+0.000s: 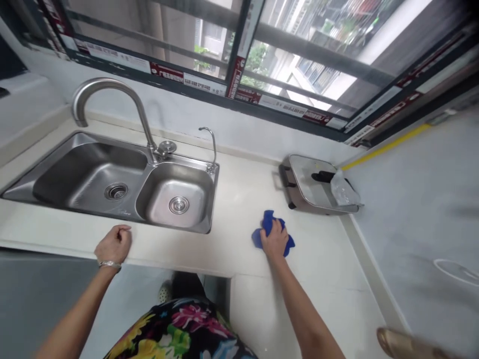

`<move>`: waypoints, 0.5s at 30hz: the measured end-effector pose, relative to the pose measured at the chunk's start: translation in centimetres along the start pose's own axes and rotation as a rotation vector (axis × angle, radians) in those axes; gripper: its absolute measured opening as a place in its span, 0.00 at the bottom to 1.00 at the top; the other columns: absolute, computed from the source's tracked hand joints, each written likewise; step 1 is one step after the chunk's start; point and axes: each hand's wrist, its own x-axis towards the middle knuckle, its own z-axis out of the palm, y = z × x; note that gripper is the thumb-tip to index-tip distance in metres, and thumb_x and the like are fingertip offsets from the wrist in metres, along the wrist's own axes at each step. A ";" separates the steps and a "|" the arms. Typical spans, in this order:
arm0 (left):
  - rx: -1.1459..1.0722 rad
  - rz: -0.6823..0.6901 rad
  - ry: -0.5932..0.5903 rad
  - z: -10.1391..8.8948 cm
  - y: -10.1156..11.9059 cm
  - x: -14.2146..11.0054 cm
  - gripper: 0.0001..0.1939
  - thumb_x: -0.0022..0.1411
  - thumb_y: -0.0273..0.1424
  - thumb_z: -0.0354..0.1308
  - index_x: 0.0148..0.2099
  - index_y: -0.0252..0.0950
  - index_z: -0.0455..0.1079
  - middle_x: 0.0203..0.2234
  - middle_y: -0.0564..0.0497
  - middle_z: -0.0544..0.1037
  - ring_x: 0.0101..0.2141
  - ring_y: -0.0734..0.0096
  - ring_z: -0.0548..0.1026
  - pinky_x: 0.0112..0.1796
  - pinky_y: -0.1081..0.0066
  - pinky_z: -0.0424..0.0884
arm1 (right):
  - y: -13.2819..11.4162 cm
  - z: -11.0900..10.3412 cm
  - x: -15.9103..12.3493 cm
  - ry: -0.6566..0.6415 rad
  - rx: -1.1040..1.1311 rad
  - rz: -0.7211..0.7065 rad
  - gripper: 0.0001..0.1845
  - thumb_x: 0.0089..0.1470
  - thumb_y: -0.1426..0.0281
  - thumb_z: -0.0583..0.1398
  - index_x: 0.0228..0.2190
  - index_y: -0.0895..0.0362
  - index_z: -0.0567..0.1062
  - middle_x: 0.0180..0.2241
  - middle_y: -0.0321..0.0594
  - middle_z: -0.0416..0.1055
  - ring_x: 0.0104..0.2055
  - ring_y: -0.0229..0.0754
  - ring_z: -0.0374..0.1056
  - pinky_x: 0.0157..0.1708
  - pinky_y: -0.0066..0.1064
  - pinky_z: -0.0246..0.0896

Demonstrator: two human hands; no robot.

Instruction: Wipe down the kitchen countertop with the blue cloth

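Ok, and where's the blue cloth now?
The blue cloth is under the person's right hand, on the white counter, between the small sink and the lidded pan.

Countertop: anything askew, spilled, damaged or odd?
One mild oddity: a crumpled plastic bag lies on the lid of the corner pan, by its black handle. No spill or damage visible on the countertop.

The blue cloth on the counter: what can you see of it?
The blue cloth is plain, deep blue and soft-looking. It lies crumpled on the pale counter, its edges poking out as uneven lobes around the right hand, whose fingers rest on its middle and hide part of it. It sits between the small sink and the pan, touching neither. Whether it is wet, I can't tell.
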 end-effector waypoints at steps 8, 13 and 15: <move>-0.096 0.077 0.008 0.4 -1.0 -0.5 0.19 0.64 0.38 0.46 0.48 0.44 0.76 0.30 0.49 0.79 0.30 0.63 0.71 0.31 0.68 0.59 | -9.9 -1.3 -7.5 -0.072 0.140 -0.296 0.36 0.57 0.64 0.53 0.65 0.60 0.57 0.65 0.54 0.57 0.65 0.65 0.49 0.61 0.61 0.49; -0.125 0.125 0.015 0.9 -1.6 -0.5 0.18 0.64 0.37 0.47 0.47 0.44 0.77 0.31 0.51 0.80 0.32 0.65 0.73 0.32 0.69 0.60 | -13.5 -2.2 -9.9 -0.160 0.195 -0.442 0.39 0.56 0.66 0.54 0.67 0.57 0.53 0.66 0.52 0.55 0.66 0.65 0.48 0.61 0.62 0.49; -0.135 0.135 0.019 1.1 -1.8 -0.5 0.18 0.64 0.37 0.47 0.47 0.44 0.77 0.32 0.51 0.81 0.33 0.65 0.74 0.32 0.69 0.60 | -14.5 -2.4 -10.3 -0.170 0.200 -0.485 0.39 0.56 0.66 0.54 0.67 0.56 0.52 0.66 0.52 0.55 0.65 0.65 0.49 0.60 0.62 0.49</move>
